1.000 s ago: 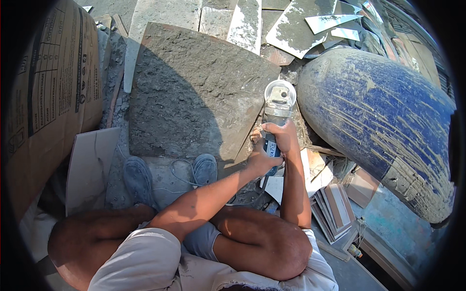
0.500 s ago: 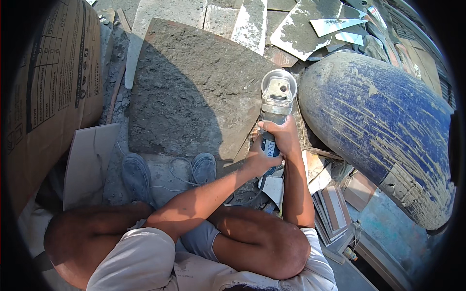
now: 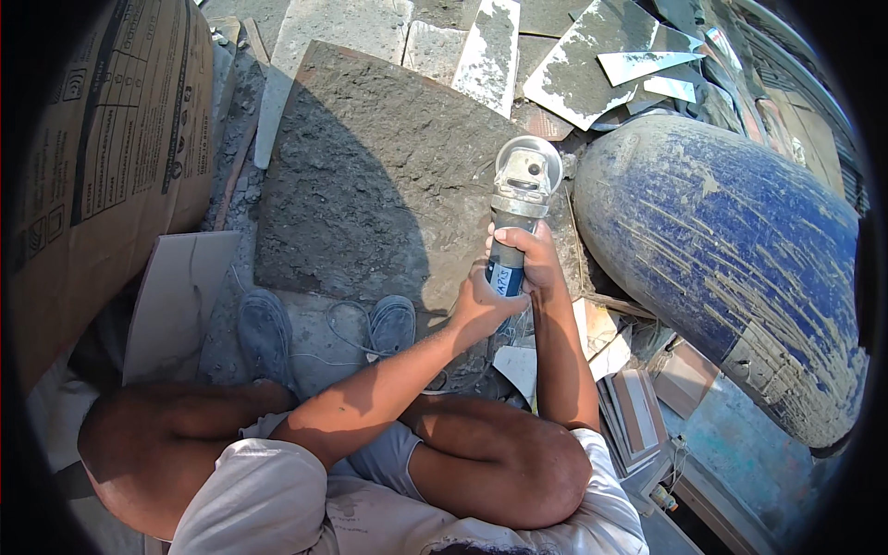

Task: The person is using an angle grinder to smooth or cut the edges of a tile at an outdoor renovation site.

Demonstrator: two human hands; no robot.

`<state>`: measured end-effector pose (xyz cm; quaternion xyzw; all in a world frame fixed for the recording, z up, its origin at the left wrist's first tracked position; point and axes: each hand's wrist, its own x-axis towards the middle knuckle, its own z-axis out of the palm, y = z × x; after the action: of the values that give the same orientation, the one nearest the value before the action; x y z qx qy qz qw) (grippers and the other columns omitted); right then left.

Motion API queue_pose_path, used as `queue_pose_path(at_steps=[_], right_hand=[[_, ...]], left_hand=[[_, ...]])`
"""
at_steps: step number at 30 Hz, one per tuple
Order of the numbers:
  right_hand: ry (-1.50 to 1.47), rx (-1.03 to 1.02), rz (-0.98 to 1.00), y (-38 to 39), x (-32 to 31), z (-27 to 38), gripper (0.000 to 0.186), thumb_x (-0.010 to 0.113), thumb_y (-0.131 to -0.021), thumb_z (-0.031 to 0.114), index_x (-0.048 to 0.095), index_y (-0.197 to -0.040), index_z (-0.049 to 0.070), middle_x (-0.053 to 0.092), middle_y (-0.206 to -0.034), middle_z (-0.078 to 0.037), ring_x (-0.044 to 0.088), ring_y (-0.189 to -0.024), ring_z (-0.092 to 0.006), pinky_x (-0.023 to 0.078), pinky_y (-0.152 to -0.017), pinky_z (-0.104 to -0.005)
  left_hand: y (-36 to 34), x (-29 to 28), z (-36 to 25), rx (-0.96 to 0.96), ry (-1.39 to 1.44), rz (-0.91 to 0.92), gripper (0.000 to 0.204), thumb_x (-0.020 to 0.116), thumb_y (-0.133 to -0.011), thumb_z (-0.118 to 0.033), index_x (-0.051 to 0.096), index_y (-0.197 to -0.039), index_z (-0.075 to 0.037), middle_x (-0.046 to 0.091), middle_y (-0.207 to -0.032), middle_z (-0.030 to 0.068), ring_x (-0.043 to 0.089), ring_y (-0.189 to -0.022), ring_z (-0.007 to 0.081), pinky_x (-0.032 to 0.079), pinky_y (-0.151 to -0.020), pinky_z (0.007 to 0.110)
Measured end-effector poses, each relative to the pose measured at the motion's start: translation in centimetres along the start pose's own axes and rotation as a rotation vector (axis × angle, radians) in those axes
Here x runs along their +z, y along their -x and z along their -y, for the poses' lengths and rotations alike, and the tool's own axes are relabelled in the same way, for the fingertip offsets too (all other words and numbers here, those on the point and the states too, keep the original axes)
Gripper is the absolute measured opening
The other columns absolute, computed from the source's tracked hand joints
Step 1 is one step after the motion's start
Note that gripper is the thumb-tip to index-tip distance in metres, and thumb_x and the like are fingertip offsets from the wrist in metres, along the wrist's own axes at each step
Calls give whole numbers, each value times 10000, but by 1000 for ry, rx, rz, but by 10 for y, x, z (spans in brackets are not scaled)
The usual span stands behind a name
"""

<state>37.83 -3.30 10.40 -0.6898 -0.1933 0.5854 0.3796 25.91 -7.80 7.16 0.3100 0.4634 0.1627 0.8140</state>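
An angle grinder (image 3: 524, 171) with a metal head and disc guard and a dark body points away from me, over the right part of a rough, grey-coated slab (image 3: 342, 157). My left hand (image 3: 481, 305) is closed round the lower body of the grinder. My right hand (image 3: 535, 254) grips it higher up, just below the head, its thumb across the top. A loop of thin pale wire (image 3: 347, 324) lies between my grey shoes (image 3: 388, 328).
A large cardboard carton (image 3: 111, 139) stands at the left, beside a leaning tile (image 3: 176, 305). A mortar-smeared blue drum (image 3: 703, 259) lies close on the right. Broken tiles (image 3: 638, 67) lie beyond the slab, and stacked tile pieces (image 3: 634, 416) sit by my right knee.
The grinder has risen slightly in the view, with both hands staying on it and moving with it. The surroundings have shifted a little in the frame as the camera moved.
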Motion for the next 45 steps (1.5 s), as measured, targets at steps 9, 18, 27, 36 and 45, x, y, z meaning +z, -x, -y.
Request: queue_pose_path(at_steps=[9, 18, 27, 36, 45], right_hand=[[89, 51, -83, -6, -8, 6, 237, 695, -780, 134, 642, -957, -13, 663, -752, -92, 631, -585, -160, 533, -560, -284], [194, 35, -2, -16, -14, 3, 315, 736, -731, 149, 635, -1002, 25, 650, -822, -38, 612, -694, -133, 498, -645, -284], [149, 40, -47, -4, -15, -11, 433, 756, -697, 137, 618, -1089, 15, 648, -894, -42, 603, -756, -136, 502, -695, -294], [171, 12, -59, -14, -21, 1, 285, 719, -738, 146, 634, -983, 26, 657, -799, -52, 638, -668, -149, 516, -632, -287], [155, -5, 60, -1, -26, -3, 268, 701, -755, 87, 630, -1005, 21, 645, -815, -35, 618, -684, -122, 508, -635, -274]], left_hand=[[-22, 18, 9, 19, 6, 39, 323, 783, -696, -131, 643, -971, -38, 681, -864, 26, 642, -765, 102, 517, -688, 284], [-18, 12, 4, 83, 272, 163, 417, 761, -726, -90, 571, -1094, -39, 652, -931, 28, 641, -827, 115, 524, -745, 284], [-7, 16, 18, 14, 162, 60, 463, 796, -713, -161, 570, -1094, -27, 649, -954, 37, 637, -837, 123, 528, -752, 308], [-27, 20, 9, 40, 152, 126, 420, 784, -700, -149, 597, -1061, -41, 662, -872, 26, 635, -751, 111, 518, -689, 295], [-8, 26, 19, 123, 206, 87, 328, 763, -758, -125, 603, -1033, -43, 644, -859, 8, 609, -736, 87, 503, -677, 281]])
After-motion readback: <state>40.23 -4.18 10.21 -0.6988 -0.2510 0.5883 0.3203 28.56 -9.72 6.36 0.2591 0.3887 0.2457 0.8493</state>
